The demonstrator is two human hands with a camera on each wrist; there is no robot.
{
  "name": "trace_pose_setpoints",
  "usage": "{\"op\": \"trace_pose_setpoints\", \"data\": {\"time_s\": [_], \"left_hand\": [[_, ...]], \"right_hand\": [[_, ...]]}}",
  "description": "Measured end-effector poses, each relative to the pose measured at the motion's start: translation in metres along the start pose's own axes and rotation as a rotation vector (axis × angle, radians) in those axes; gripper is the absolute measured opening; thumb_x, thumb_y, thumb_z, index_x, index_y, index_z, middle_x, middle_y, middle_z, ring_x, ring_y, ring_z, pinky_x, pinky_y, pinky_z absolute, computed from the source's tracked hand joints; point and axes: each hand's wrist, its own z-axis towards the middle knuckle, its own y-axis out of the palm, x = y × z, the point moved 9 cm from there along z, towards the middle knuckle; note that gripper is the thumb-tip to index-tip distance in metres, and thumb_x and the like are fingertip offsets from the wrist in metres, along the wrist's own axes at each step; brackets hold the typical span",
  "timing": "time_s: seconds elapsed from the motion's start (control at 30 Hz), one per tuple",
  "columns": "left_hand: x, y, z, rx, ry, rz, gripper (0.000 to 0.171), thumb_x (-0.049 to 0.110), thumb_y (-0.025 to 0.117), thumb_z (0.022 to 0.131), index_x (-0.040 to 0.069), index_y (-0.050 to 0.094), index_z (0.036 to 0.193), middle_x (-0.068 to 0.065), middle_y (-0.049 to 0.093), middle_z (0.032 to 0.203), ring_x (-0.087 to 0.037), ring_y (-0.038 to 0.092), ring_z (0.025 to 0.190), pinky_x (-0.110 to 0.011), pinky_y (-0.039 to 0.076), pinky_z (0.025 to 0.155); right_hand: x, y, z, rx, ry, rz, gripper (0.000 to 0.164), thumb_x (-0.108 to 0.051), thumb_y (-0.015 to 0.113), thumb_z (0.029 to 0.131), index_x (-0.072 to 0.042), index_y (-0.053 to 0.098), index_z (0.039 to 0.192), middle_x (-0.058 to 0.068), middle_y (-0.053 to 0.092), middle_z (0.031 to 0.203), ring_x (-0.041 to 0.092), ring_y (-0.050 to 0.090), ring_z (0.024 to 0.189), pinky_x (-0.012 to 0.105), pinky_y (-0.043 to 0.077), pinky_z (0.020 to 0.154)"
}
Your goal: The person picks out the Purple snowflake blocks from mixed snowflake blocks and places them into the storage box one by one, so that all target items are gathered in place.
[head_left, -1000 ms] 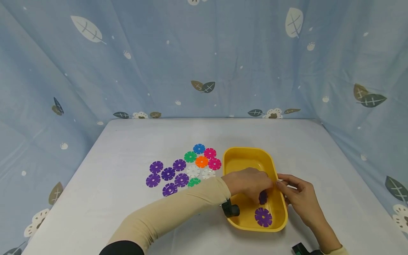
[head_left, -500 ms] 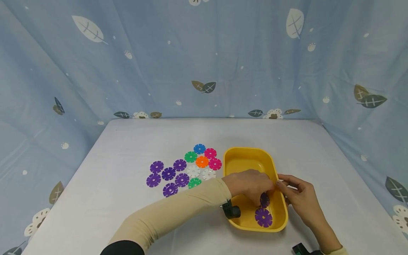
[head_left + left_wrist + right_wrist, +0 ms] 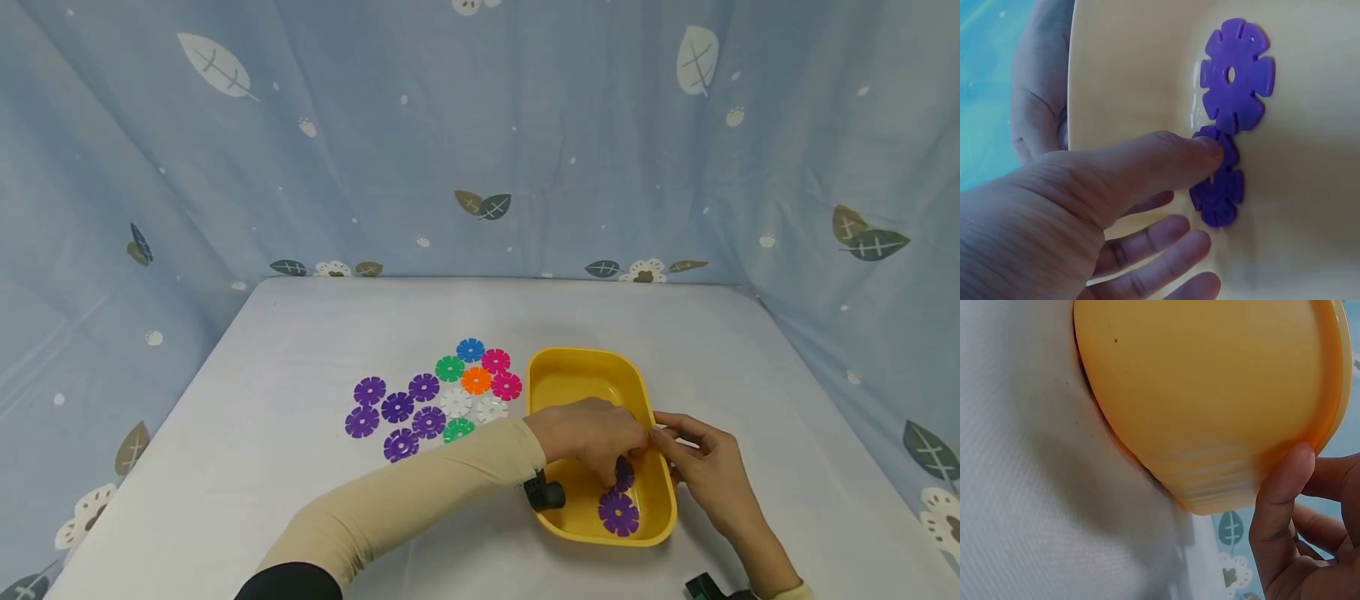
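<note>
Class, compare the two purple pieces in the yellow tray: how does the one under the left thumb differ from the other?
The free piece is uncovered; the thumbed piece is partly hidden by the left hand. In the head view, the free piece sits nearer the person than the thumbed piece. Both are purple, with notched rims.

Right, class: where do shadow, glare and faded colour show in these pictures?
Right wrist: soft shadow on the white tabletop beside the yellow rounded-rectangular plastic tray; left wrist: pale glare beside the upper purple flower-shaped plastic disc, tray faded to cream; head: tray strongly yellow.
</note>
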Motion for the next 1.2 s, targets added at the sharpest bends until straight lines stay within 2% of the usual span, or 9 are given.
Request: {"op": "trace_pose_setpoints", "data": {"time_s": [0.13, 0.23, 0.33, 0.47, 0.7, 0.83, 1.0, 1.2], "left_hand": [[0.0, -0.002, -0.001, -0.001, -0.015, 0.016, 0.027, 0.036, 0.084, 0.081, 0.026, 0.062, 0.094, 0.013, 0.057, 0.083, -0.004, 0.05, 0.074, -0.017, 0.039, 0.066], [-0.002, -0.006, -0.007, 0.002, -0.028, 0.041, 0.028, 0.039, 0.083, 0.082, 0.026, 0.063, 0.099, 0.013, 0.057, 0.084, -0.005, 0.05, 0.074, -0.018, 0.039, 0.066], [-0.007, -0.012, -0.021, 0.027, -0.054, 0.03, 0.036, 0.042, 0.081, 0.083, 0.026, 0.066, 0.112, 0.014, 0.06, 0.093, -0.004, 0.051, 0.078, -0.017, 0.041, 0.07], [-0.012, -0.024, -0.043, 0.087, -0.08, -0.07, 0.051, 0.044, 0.08, 0.083, 0.028, 0.064, 0.129, 0.014, 0.062, 0.109, -0.001, 0.052, 0.091, -0.016, 0.043, 0.08], [-0.007, -0.033, -0.072, 0.15, -0.064, -0.149, 0.052, 0.045, 0.078, 0.085, 0.028, 0.063, 0.131, 0.013, 0.06, 0.111, 0.002, 0.052, 0.09, -0.014, 0.044, 0.079], [0.003, -0.031, -0.082, 0.184, -0.025, -0.167, 0.049, 0.046, 0.076, 0.086, 0.028, 0.063, 0.129, 0.014, 0.059, 0.107, 0.004, 0.051, 0.088, -0.012, 0.043, 0.077], [0.02, -0.019, -0.097, 0.222, 0.056, -0.218, 0.045, 0.046, 0.074, 0.088, 0.028, 0.063, 0.127, 0.016, 0.058, 0.101, 0.008, 0.049, 0.081, -0.007, 0.039, 0.07], [0.036, -0.008, -0.117, 0.27, 0.128, -0.266, 0.044, 0.043, 0.072, 0.091, 0.027, 0.06, 0.13, 0.018, 0.059, 0.109, 0.013, 0.049, 0.086, -0.004, 0.04, 0.075]], "right_hand": [[0.001, -0.001, 0.0, 0.007, 0.006, -0.006, 0.041, -0.023, 0.062, 0.101, 0.004, 0.06, 0.131, 0.013, 0.064, 0.097, 0.019, 0.068, 0.069, 0.033, 0.056, 0.055], [0.003, 0.0, 0.0, 0.015, 0.022, -0.016, 0.042, -0.025, 0.063, 0.1, 0.003, 0.06, 0.131, 0.013, 0.064, 0.099, 0.018, 0.068, 0.07, 0.033, 0.056, 0.055], [0.005, 0.001, 0.001, 0.015, 0.039, -0.03, 0.044, -0.027, 0.063, 0.1, 0.003, 0.06, 0.132, 0.013, 0.064, 0.1, 0.017, 0.067, 0.072, 0.033, 0.057, 0.056], [0.006, 0.001, 0.003, 0.015, 0.051, -0.05, 0.045, -0.027, 0.063, 0.1, 0.002, 0.059, 0.134, 0.012, 0.065, 0.101, 0.015, 0.065, 0.074, 0.032, 0.057, 0.058], [0.005, -0.002, 0.002, 0.016, 0.062, -0.086, 0.047, -0.03, 0.061, 0.101, 0.002, 0.058, 0.135, 0.011, 0.064, 0.1, 0.016, 0.065, 0.071, 0.032, 0.057, 0.059], [0.005, -0.005, 0.001, 0.033, 0.071, -0.103, 0.049, -0.034, 0.06, 0.101, 0.001, 0.058, 0.135, 0.01, 0.063, 0.099, 0.016, 0.066, 0.074, 0.033, 0.058, 0.06], [0.007, -0.004, 0.0, 0.023, 0.083, -0.082, 0.05, -0.034, 0.061, 0.101, 0.003, 0.058, 0.135, 0.007, 0.063, 0.097, 0.017, 0.067, 0.073, 0.034, 0.058, 0.061], [0.008, -0.003, 0.0, 0.026, 0.08, -0.061, 0.049, -0.033, 0.062, 0.1, 0.003, 0.058, 0.134, 0.005, 0.064, 0.095, 0.017, 0.067, 0.073, 0.035, 0.058, 0.06]]}}
